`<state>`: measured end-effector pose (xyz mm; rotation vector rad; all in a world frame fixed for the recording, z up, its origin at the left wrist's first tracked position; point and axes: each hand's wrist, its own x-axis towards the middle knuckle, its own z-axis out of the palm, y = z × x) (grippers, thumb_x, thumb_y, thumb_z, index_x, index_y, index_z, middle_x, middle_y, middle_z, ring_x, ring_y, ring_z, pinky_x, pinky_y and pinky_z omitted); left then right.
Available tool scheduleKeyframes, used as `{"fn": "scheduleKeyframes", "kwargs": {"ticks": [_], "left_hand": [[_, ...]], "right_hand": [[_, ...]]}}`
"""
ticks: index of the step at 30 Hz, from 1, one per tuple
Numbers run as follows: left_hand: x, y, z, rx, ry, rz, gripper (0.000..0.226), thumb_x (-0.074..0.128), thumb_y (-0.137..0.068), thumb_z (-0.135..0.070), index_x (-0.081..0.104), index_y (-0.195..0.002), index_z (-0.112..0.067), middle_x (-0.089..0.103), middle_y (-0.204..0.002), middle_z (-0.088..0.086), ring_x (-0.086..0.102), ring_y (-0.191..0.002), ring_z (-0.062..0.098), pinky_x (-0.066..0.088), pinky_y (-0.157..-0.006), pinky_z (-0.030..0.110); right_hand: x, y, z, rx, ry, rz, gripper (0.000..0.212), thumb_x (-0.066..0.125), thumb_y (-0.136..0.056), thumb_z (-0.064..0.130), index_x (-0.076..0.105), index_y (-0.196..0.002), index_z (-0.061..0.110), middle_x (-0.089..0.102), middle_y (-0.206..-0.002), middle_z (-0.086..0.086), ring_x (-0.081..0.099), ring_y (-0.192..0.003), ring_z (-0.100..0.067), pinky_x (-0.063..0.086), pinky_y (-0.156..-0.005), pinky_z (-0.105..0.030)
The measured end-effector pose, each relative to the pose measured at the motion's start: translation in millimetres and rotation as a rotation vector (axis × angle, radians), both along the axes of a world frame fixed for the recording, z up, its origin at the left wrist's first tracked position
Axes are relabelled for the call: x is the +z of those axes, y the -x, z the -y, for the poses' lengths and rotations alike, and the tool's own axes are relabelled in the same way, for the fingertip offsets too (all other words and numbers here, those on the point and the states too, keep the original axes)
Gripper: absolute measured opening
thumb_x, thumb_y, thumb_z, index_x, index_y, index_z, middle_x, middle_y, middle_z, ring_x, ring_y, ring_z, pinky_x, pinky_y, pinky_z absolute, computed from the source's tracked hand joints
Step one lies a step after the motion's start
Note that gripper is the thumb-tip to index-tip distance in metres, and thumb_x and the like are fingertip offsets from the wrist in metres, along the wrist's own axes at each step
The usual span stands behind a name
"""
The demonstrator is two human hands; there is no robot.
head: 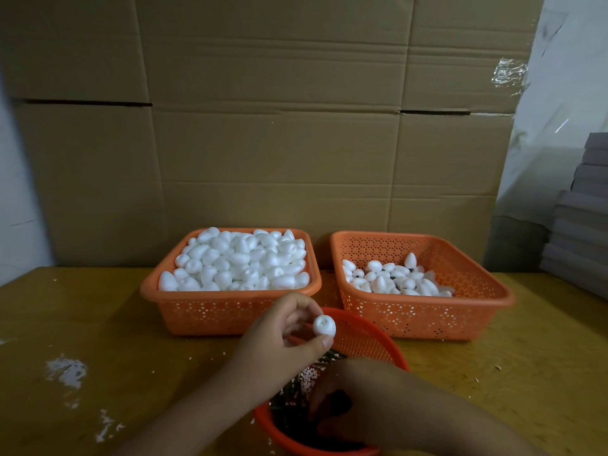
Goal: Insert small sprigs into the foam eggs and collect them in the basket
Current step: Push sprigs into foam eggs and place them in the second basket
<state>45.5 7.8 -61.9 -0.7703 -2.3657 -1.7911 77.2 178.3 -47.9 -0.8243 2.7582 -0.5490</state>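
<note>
My left hand (283, 334) pinches a white foam egg (324, 325) between thumb and fingers, holding it above the round orange bowl (368, 337) near the table's front. That bowl holds dark sprigs (296, 390) with pale tips. My right hand (348, 403) reaches down into the bowl among the sprigs, fingers curled; whether it holds one is hidden. Behind on the left stands an orange basket (230, 311) piled with plain foam eggs. The orange basket (427, 319) on the right holds fewer eggs, some with dark sprigs in them.
A cardboard wall (263, 126) stands right behind the baskets. Grey stacked boards (582, 218) sit at the far right. The yellow wooden table (98, 324) has white foam crumbs and scuffed patches on its left side.
</note>
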Motion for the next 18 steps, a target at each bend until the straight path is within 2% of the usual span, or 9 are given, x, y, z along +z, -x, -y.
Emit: {"fn": "scheduleKeyframes", "kwargs": {"ticks": [3,5,10,14,18], "left_hand": [[0.6,-0.5,-0.9,-0.006,0.020,-0.028,0.021,0.076,-0.082,-0.022,0.060,-0.091,-0.032,0.072,-0.092,-0.006,0.066,-0.084,0.004,0.047,-0.072,0.015],[0.4,-0.6,-1.4,0.004,0.025,-0.041,0.019,0.075,-0.077,-0.031,0.061,-0.088,-0.038,0.071,-0.092,-0.006,0.064,-0.080,0.000,0.046,-0.069,0.014],[-2.4,0.7,-1.6,0.044,0.028,-0.061,0.021,0.070,-0.074,-0.041,0.064,-0.094,-0.043,0.070,-0.095,-0.011,0.066,-0.083,0.003,0.047,-0.069,0.015],[-4.4,0.3,-1.3,0.081,0.035,-0.091,0.021,0.066,-0.076,-0.041,0.064,-0.096,-0.045,0.068,-0.096,-0.015,0.066,-0.087,0.006,0.047,-0.070,0.016],[-3.1,-1.0,-1.9,0.099,0.015,-0.103,0.021,0.063,-0.078,-0.040,0.063,-0.098,-0.043,0.068,-0.098,-0.017,0.066,-0.091,0.007,0.056,-0.081,0.028]], "right_hand": [[-0.5,0.2,-0.6,-0.020,0.008,-0.006,0.022,0.062,-0.087,0.032,0.065,-0.107,0.042,0.069,-0.105,0.016,0.063,-0.092,0.000,0.052,-0.086,-0.023],[-1.1,-0.8,-0.4,-0.032,0.043,-0.031,0.020,0.062,-0.087,0.030,0.066,-0.103,0.042,0.068,-0.104,0.017,0.062,-0.090,0.002,0.050,-0.082,-0.018],[-3.6,0.2,-0.8,-0.082,0.131,-0.121,0.019,0.062,-0.086,0.026,0.069,-0.098,0.039,0.069,-0.103,0.018,0.061,-0.094,0.003,0.049,-0.085,-0.020],[-8.8,3.8,-3.1,-0.174,0.299,-0.236,0.022,0.060,-0.082,0.018,0.070,-0.094,0.033,0.068,-0.100,0.017,0.060,-0.095,0.003,0.047,-0.084,-0.018],[-9.5,7.0,-2.7,-0.286,0.512,-0.293,0.029,0.062,-0.084,0.009,0.066,-0.081,0.038,0.067,-0.087,0.016,0.062,-0.086,0.000,0.049,-0.079,-0.022]]}}
